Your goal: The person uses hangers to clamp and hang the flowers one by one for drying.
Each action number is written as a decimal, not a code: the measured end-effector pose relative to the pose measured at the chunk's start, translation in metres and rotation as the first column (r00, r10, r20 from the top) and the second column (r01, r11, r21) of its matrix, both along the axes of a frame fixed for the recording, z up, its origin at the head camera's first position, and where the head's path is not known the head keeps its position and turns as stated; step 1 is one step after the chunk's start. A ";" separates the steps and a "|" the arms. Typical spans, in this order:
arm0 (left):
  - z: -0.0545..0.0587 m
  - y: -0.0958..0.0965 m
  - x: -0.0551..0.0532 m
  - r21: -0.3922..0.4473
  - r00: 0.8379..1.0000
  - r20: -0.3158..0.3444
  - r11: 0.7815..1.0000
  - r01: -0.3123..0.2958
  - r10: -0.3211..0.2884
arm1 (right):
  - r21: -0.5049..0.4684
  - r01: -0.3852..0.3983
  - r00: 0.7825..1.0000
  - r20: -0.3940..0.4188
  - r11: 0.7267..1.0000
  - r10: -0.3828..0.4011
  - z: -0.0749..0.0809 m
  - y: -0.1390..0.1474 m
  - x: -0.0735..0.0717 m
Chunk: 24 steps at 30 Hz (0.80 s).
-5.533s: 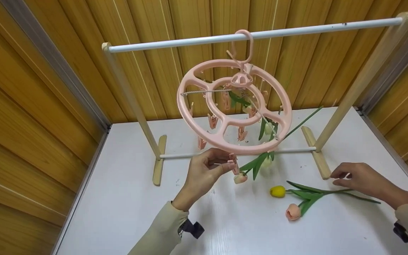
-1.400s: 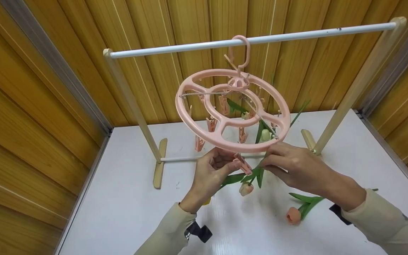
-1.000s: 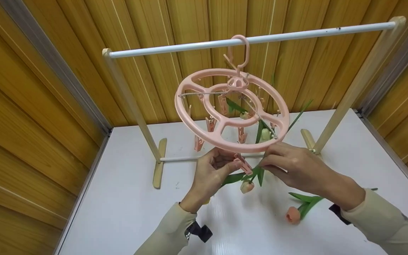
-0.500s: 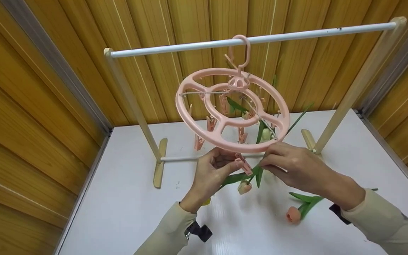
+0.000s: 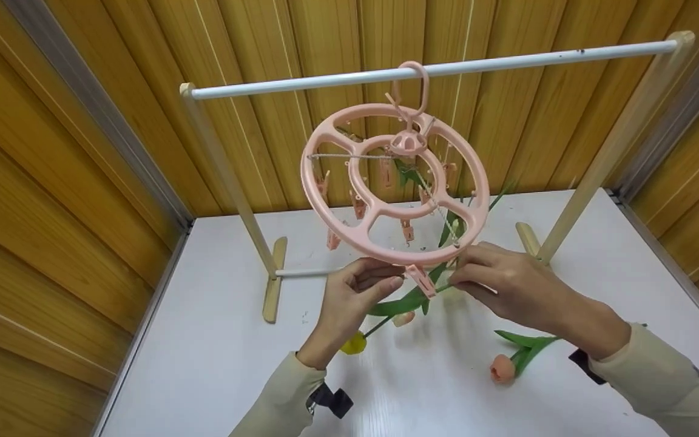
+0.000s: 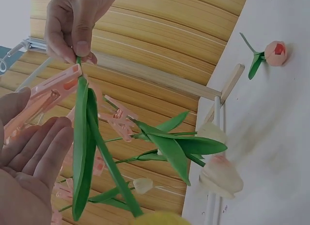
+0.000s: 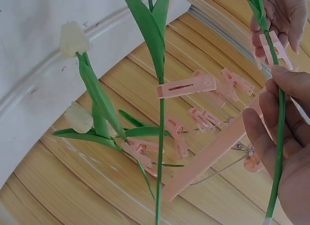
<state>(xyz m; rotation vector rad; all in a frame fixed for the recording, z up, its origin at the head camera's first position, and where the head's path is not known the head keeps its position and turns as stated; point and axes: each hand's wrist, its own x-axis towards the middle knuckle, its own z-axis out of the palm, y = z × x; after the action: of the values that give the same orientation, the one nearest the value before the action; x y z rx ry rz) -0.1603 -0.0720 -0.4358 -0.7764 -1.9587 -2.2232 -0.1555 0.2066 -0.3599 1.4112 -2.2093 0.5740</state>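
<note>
A pink round clip hanger hangs by its hook. At its near rim a pink clothespin sits with its tip at the stem of a yellow tulip, whose bloom points down to the left. My right hand pinches this green stem between thumb and fingers, just right of the clothespin. Beside the clothespin's other end, my left hand has its thumb and fingers spread apart, with a gap to the clothespin in the left wrist view. A pale peach tulip hangs behind.
The hook goes over a white rod between wooden posts on a white table. Other clothespins dangle from the hanger, several gripping tulips. A peach tulip lies on the table at the right.
My right hand has brought the yellow tulip from the table to the clothespin. The left hand has let go of the clothespin and moved slightly left; the hanger's tilt has shifted.
</note>
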 end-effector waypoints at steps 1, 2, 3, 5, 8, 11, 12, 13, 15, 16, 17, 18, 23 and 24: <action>-0.001 -0.003 0.000 -0.004 1.000 0.004 1.000 -0.012 0.012 | 0.004 0.008 1.000 0.007 1.000 -0.008 0.000 0.001 0.000; -0.003 -0.006 0.000 -0.007 1.000 0.010 1.000 -0.026 0.026 | 0.008 0.014 1.000 0.012 1.000 -0.014 0.000 0.002 0.000; -0.004 -0.009 0.000 -0.013 0.999 0.015 0.999 -0.042 0.043 | 0.013 0.024 1.000 0.017 1.000 -0.024 0.000 0.004 0.001; -0.007 -0.015 0.001 -0.012 0.997 0.028 0.997 -0.078 0.078 | 0.024 0.045 0.999 0.022 0.999 -0.046 -0.001 0.006 0.001; -0.011 -0.023 0.001 0.010 0.990 0.038 0.991 -0.133 0.133 | 0.038 0.073 0.997 0.030 0.997 -0.074 0.000 0.011 0.002; -0.014 -0.030 0.002 0.049 0.977 0.038 0.976 -0.213 0.211 | 0.043 0.094 0.995 0.037 0.995 -0.096 0.000 0.015 0.001; -0.015 -0.032 0.002 0.061 0.968 0.035 0.967 -0.249 0.247 | 0.043 0.099 0.994 0.040 0.994 -0.100 0.000 0.016 0.001; -0.016 -0.033 0.002 0.069 0.957 0.031 0.954 -0.290 0.289 | 0.044 0.102 0.994 0.041 0.994 -0.104 0.000 0.018 0.001; -0.016 -0.037 0.002 0.084 0.928 0.017 0.924 -0.372 0.372 | 0.043 0.106 0.993 0.042 0.993 -0.108 0.000 0.021 0.001; -0.015 -0.038 0.001 0.088 0.912 0.009 0.908 -0.409 0.409 | 0.044 0.107 0.993 0.041 0.993 -0.109 0.000 0.022 0.000; -0.015 -0.040 0.001 0.091 0.897 0.001 0.894 -0.440 0.441 | 0.044 0.108 0.993 0.041 0.993 -0.110 0.000 0.024 0.000; -0.013 -0.041 -0.001 0.091 0.884 -0.005 0.880 -0.465 0.468 | 0.044 0.111 0.993 0.040 0.993 -0.113 -0.001 0.025 0.000; -0.009 -0.046 -0.009 0.057 0.887 -0.005 0.886 -0.461 0.462 | 0.043 0.121 0.992 0.022 0.992 -0.122 -0.002 0.032 -0.002; -0.009 -0.046 -0.010 0.044 0.898 0.002 0.897 -0.441 0.441 | 0.043 0.122 0.992 0.018 0.992 -0.122 -0.002 0.033 -0.002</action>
<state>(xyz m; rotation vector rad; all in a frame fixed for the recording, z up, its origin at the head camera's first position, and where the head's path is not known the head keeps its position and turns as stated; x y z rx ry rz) -0.1708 -0.1181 -0.4444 -0.2894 -1.8452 -1.9739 -0.1573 0.2400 -0.3617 1.2848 -2.3177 0.5051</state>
